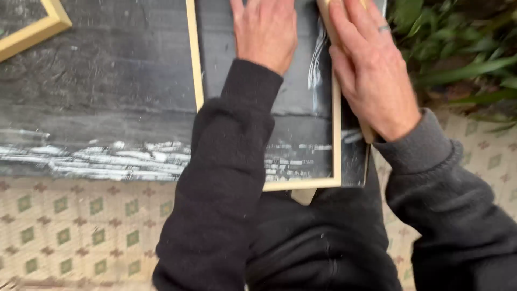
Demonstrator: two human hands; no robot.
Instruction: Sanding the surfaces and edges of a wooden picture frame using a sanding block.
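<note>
Left hand (265, 33) flat, fingers spread, pinning the pale wooden frame (336, 134) on the dark board (107, 81). Right hand (371, 70) curls around a wooden block (327, 16) at the frame's right rail, under its fingers. Risk: the frame skids if pressure eases.

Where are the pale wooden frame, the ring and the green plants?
pale wooden frame (336, 134), head view, on its right rail.
silver ring (384, 28), head view, on the band around a right-hand finger.
green plants (458, 59), head view, on a long leaf.
</note>
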